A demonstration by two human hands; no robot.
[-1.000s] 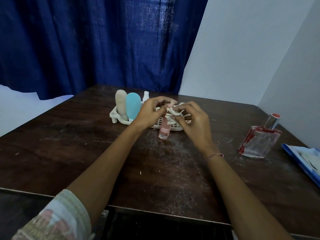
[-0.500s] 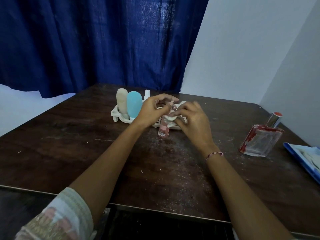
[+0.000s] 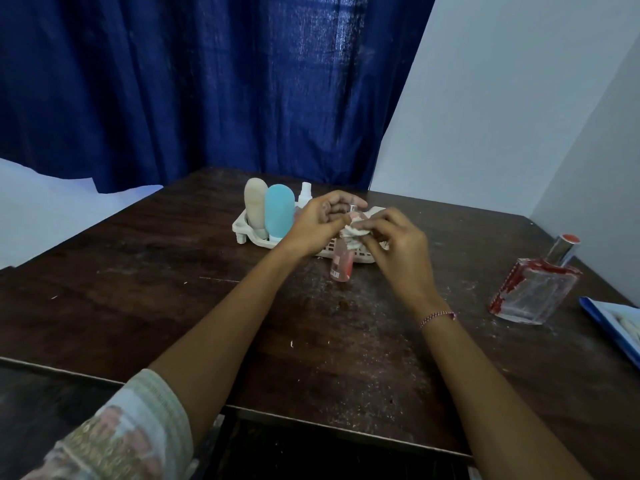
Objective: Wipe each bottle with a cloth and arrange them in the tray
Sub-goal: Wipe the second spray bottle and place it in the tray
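The cloth (image 3: 356, 233) had slipped down off the cap in that last second and sat bunched round the shoulder of the pink bottle (image 3: 341, 261). The left hand (image 3: 322, 223) had its fingers curled over the bottle's top, gripping it there. The right hand (image 3: 398, 244) pinched the cloth against the bottle, fingers bent tight. The bottle hung upright between the hands, just in front of the tray (image 3: 242, 227). I couldn't tell if its base touched the table (image 3: 138, 289).

The white tray sat toward the table's far edge, about the middle. In its left end stood a beige bottle (image 3: 255, 202) and a blue bottle (image 3: 279, 211), side by side and touching. A small white spray bottle (image 3: 305, 192) stood just behind them.

Out near the right edge stood a clear glass bottle (image 3: 533, 289) with red marks and a silver cap, well apart from the tray. A blue flat box (image 3: 604, 323) lay at that right edge, cut off by the view. A thread bracelet (image 3: 438, 316) circled the right wrist and a patterned sleeve (image 3: 121, 434) covered the left upper arm. A dark blue curtain (image 3: 207, 81) hung behind the table.
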